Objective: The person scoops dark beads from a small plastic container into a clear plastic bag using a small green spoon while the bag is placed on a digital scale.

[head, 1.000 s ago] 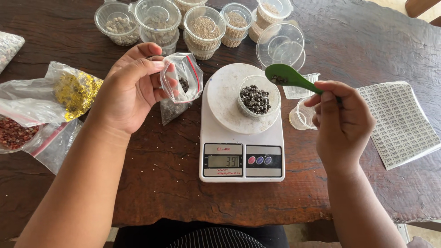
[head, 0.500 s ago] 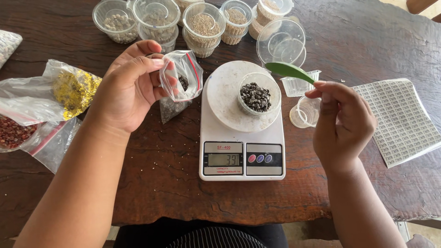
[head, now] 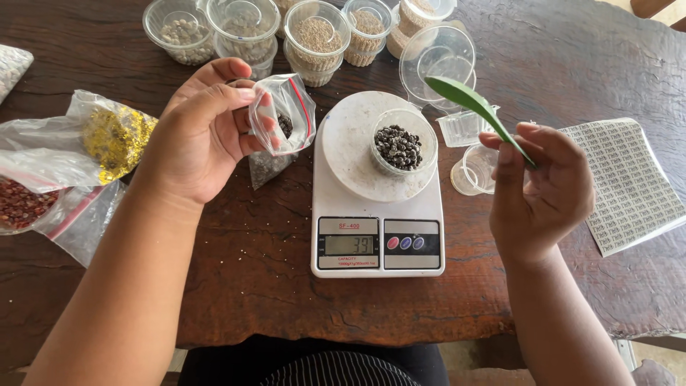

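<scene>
My left hand (head: 204,136) holds a small clear zip bag (head: 284,114) with a red seal strip and a few dark seeds inside, just left of the white kitchen scale (head: 377,214). On the scale's round platform stands a clear cup of dark seeds (head: 401,146). My right hand (head: 539,189) pinches the handle of a green plastic spoon (head: 471,107), its bowl raised above and to the right of the cup. The scale's display is lit.
Several clear cups of seeds (head: 314,32) and an empty cup (head: 437,61) line the back of the dark wooden table (head: 250,286). Bags of yellow (head: 114,139) and red seeds (head: 21,204) lie at left. A label sheet (head: 629,186) lies at right, small lids (head: 475,171) beside the scale.
My right hand has drawn the green spoon back from over the cup to the right and tilted it upward. The left hand and bag have stayed in place.
</scene>
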